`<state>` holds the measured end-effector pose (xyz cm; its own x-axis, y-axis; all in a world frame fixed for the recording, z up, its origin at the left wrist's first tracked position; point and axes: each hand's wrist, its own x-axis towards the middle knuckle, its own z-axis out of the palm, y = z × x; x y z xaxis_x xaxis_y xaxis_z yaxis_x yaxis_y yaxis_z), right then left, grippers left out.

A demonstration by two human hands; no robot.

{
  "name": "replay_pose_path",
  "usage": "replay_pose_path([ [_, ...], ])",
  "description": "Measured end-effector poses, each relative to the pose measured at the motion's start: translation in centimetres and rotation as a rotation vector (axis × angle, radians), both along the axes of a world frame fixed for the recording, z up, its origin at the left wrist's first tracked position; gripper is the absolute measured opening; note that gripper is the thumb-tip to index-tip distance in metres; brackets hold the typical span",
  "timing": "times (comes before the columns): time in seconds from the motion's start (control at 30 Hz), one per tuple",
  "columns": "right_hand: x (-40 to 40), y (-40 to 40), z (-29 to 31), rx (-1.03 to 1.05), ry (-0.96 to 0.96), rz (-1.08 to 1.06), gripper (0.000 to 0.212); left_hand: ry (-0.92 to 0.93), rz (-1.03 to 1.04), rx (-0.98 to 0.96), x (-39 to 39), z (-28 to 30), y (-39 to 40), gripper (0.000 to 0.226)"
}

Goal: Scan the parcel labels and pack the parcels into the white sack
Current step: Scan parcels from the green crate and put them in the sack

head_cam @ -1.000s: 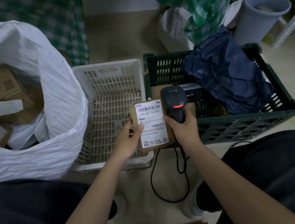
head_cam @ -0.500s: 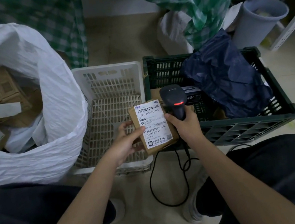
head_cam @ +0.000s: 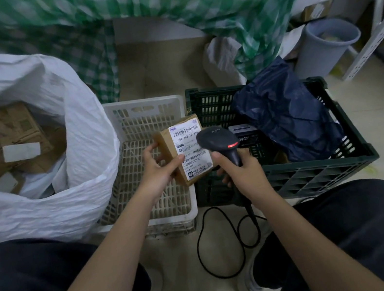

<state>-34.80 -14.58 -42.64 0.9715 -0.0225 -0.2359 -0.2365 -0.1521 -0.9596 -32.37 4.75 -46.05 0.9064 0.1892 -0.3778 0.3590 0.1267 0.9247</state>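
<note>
Bare forearms, dark trousers [head_cam: 355, 232], white shoes [head_cam: 249, 286]

The single head-worn wide-angle camera looks forward and steeply down from close above the person's lap, so both forearms rise from the lower edge, the crinkled white woven plastic sack [head_cam: 38, 136] fills the left, and the dark green slotted plastic crate [head_cam: 318, 171] the right.

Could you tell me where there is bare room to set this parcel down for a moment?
The white basket between the white sack and green crate shows a bare floor. The crate is crowded by the dark blue bag; the sack holds parcels already.
</note>
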Motion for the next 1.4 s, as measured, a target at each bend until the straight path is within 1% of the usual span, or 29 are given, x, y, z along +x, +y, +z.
replay_pose_path([
  [0.03, -0.5, 0.0, 0.3, 0.008, 0.001, 0.021, 0.025, -0.002, 0.002, 0.012, -0.1, 0.1, -0.1, 0.081],
  [0.13, -1.5, -0.1, 1.1, 0.028, 0.032, 0.065, 0.052, -0.023, 0.01, 0.021, -0.1, 0.6, -0.3, 0.081],
  [0.2, -2.0, -0.2, 1.6, 0.007, 0.042, 0.06, 0.064, -0.034, 0.0, 0.031, -0.1, 0.8, -0.3, 0.081],
  [0.3, -2.5, -0.2, 2.0, -0.042, 0.004, 0.052, 0.07, -0.034, -0.021, 0.037, -0.2, 1.2, -0.4, 0.082],
  [0.47, -3.2, 0.0, 2.2, -0.088, -0.066, 0.062, 0.073, -0.049, -0.012, 0.003, -0.2, 1.8, -1.0, 0.08],
  [0.6, -3.4, -0.2, 2.3, -0.063, -0.063, -0.008, 0.077, -0.056, -0.015, 0.012, -0.1, 2.2, -1.4, 0.082],
  [0.77, -3.4, -0.5, 2.9, -0.044, -0.063, -0.044, 0.07, -0.06, -0.022, 0.017, 0.0, 2.3, -1.4, 0.082],
  [0.97, -3.2, -0.5, 3.2, -0.052, -0.067, -0.039, 0.07, -0.067, -0.02, 0.017, -0.3, 2.5, -1.2, 0.081],
  [1.23, -3.4, -0.2, 4.5, -0.022, -0.106, 0.029, 0.047, -0.149, 0.009, -0.004, -1.2, 4.7, -0.6, 0.079],
  [1.33, -3.4, -0.1, 5.5, -0.038, -0.157, 0.097, 0.035, -0.218, 0.047, -0.052, -1.6, 6.1, -0.3, 0.073],
  [1.4, -3.3, 0.3, 6.3, -0.031, -0.199, 0.124, 0.034, -0.267, 0.082, -0.073, -2.0, 7.3, 0.1, 0.069],
])
